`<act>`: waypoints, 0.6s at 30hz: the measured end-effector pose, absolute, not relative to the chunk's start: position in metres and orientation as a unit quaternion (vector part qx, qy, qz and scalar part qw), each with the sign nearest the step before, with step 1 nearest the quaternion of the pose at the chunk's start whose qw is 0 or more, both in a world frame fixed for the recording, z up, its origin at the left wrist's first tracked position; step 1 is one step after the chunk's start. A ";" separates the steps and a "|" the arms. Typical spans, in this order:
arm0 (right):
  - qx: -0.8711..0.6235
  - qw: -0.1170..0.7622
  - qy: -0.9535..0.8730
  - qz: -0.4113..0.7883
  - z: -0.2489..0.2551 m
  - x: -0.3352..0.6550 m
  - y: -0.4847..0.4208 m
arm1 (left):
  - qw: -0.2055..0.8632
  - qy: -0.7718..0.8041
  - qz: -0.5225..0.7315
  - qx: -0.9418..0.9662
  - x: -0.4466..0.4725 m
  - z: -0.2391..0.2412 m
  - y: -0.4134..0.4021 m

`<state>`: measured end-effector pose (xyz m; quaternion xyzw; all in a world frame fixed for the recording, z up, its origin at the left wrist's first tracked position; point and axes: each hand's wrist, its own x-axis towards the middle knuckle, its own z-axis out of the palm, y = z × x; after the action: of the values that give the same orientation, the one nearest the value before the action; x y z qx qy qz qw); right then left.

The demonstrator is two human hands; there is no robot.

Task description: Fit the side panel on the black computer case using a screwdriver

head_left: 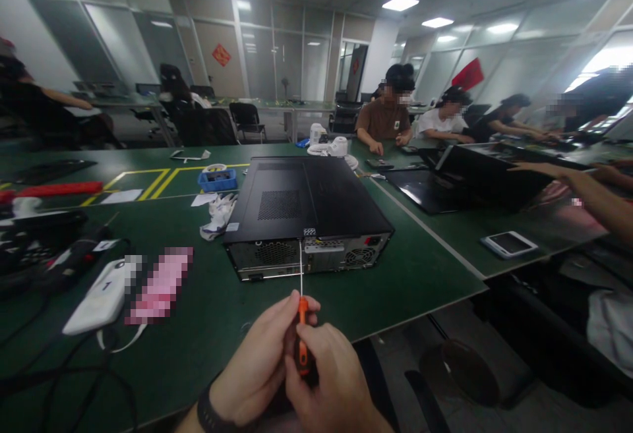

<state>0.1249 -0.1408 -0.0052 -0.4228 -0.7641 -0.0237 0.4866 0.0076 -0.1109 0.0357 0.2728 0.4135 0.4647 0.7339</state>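
A black desktop computer case [341, 196] lies flat on the green table, its back panel facing me. Both my hands are around an orange and black screwdriver [303, 337]. My left hand [262, 360] has its fingers closed near the top of the handle, where the shaft begins. Lower on the same handle, my right hand [333, 374] grips with thumb and fingers. The thin metal shaft points away from me, and its tip meets the upper edge of the back panel near the middle. Whether the tip sits in a screw is too small to tell.
White gloves [218, 215] and a blue parts tray [217, 179] lie left of the case. A white power bank [101, 294] and cables are nearer left. On the right are a phone [509, 244] and another open case [487, 176] with a co-worker's arm over it.
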 end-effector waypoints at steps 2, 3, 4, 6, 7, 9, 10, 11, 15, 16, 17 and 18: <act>-0.418 0.475 -0.774 -0.020 -0.004 0.126 -0.141 | 0.641 0.475 0.473 0.374 0.000 0.034 -0.107; -0.417 0.468 -0.779 -0.018 -0.003 0.126 -0.142 | 0.544 0.520 0.488 0.442 -0.005 0.033 -0.104; -0.417 0.462 -0.783 -0.018 -0.003 0.127 -0.142 | 0.487 0.541 0.511 0.456 -0.011 0.031 -0.100; -0.414 0.451 -0.790 -0.022 -0.003 0.128 -0.142 | 0.404 0.567 0.546 0.466 -0.027 0.028 -0.089; -0.414 0.446 -0.793 -0.025 -0.003 0.128 -0.142 | 0.357 0.579 0.564 0.468 -0.036 0.028 -0.084; -0.417 0.439 -0.795 -0.027 -0.002 0.127 -0.143 | 0.274 0.599 0.578 0.482 -0.052 0.028 -0.072; -0.421 0.437 -0.794 -0.027 -0.002 0.127 -0.143 | 0.228 0.610 0.580 0.489 -0.060 0.030 -0.066; -0.425 0.437 -0.792 -0.025 -0.002 0.126 -0.144 | 0.186 0.620 0.579 0.496 -0.066 0.032 -0.061; -0.435 0.441 -0.785 -0.029 -0.001 0.124 -0.145 | 0.103 0.630 0.550 0.538 -0.084 0.041 -0.035; -0.438 0.441 -0.783 -0.028 0.000 0.125 -0.145 | 0.100 0.632 0.540 0.547 -0.086 0.042 -0.027; -0.442 0.441 -0.780 -0.025 0.000 0.125 -0.145 | 0.104 0.633 0.529 0.555 -0.088 0.042 -0.019; -0.447 0.442 -0.777 -0.021 0.001 0.126 -0.145 | 0.114 0.634 0.518 0.563 -0.090 0.041 -0.012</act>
<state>0.1262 -0.1445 0.0011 -0.4467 -0.7774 -0.0209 0.4422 -0.0896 -0.0115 0.0412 0.5632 0.6338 0.5178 0.1142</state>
